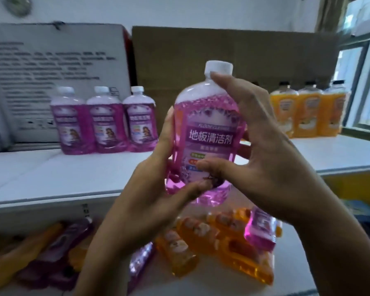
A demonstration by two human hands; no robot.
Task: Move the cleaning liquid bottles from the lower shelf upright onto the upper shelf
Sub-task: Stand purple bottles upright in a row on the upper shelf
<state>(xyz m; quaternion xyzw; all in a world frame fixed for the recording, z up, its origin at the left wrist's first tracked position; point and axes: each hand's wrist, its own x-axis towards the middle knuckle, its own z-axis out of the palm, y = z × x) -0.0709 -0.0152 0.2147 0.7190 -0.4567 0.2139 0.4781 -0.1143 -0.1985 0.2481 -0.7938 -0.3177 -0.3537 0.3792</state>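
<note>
I had the purple bottle (203,133) up in both hands, upright, white cap on top, held in the air in front of the upper shelf (51,178) and not yet touching it. My left hand (158,189) wrapped its lower left side, thumb across the base of the label; my right hand (265,150) clasped the right side, forefinger up at the neck and thumb on the label. To do this well, I judged I should keep it vertical, carry it toward the back edge, and set its base flat just beside the purple row (104,120) before letting go. Liquid sloshing could tip it, so a slow release seemed wise. Counting: three purple bottles stood upright along the shelf's back on the left, three orange bottles (308,110) upright near its back right corner. On the lower shelf (286,274) a lying pile (212,242) remained, roughly four orange and three or four purple; blur stopped me counting exactly.
</note>
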